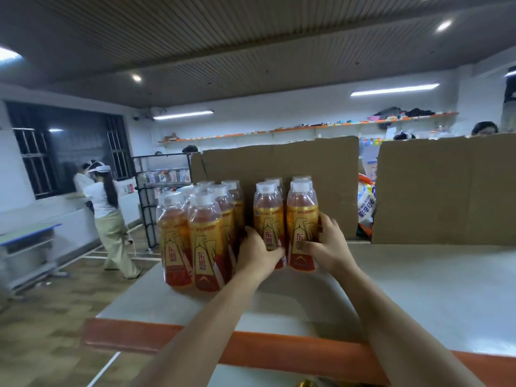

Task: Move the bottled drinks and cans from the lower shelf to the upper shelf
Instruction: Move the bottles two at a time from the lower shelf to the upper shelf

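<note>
Several bottled drinks with gold and red labels and clear caps stand on the white upper shelf (418,289). A cluster of them (205,241) stands at the shelf's left end. Two more rows stand just to the right. My left hand (258,255) wraps the front bottle of the left row (268,222). The front bottle of the right row (302,227) is gripped by my right hand (328,247). Both bottles are upright, their bases on the shelf. The lower shelf is out of sight.
Brown cardboard sheets (435,191) stand upright behind the bottles, with snack bags (365,205) in the gap between them. An orange strip (251,347) edges the shelf front. To the left, a person in white (111,219) stands on the wooden floor near a desk (28,241).
</note>
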Motion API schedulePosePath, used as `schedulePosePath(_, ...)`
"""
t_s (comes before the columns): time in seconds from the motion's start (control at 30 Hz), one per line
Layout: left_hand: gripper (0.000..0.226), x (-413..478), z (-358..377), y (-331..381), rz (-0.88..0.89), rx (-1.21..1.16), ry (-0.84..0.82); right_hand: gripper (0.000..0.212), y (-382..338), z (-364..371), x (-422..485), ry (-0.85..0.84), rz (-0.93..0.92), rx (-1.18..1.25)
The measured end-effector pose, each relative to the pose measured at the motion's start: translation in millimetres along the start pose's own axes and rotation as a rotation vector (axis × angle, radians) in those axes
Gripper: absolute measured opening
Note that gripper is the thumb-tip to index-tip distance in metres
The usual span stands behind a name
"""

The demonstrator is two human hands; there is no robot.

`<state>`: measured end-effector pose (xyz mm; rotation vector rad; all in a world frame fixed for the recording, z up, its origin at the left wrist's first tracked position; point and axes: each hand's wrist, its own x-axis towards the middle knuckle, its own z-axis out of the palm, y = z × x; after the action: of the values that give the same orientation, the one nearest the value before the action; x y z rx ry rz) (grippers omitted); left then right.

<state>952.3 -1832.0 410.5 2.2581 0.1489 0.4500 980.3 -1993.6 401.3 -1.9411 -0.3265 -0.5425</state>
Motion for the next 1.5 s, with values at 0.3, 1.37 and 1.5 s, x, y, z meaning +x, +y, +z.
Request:
schedulePosePath(0.3, 0.037, -37.4, -25.6, 16.4, 0.182, 0.371, 0.018, 0.060, -8.7, -22.7, -18.2, 0.058, 0.119, -0.133)
schedulePosePath(1.37, 0.049, -204.0, -119.1, -42.3, 0.436, 0.426, -0.586, 0.018, -151.8, -6.3, -236.6, -0.222, -0.105, -0.948)
schedulePosePath(1.5, 0.045, -224.6, -98.7, -56.7, 0.430, 0.421, -0.627, 0.016, -139.6, -2.8, -266.7, -0.322, -0.049, -0.996)
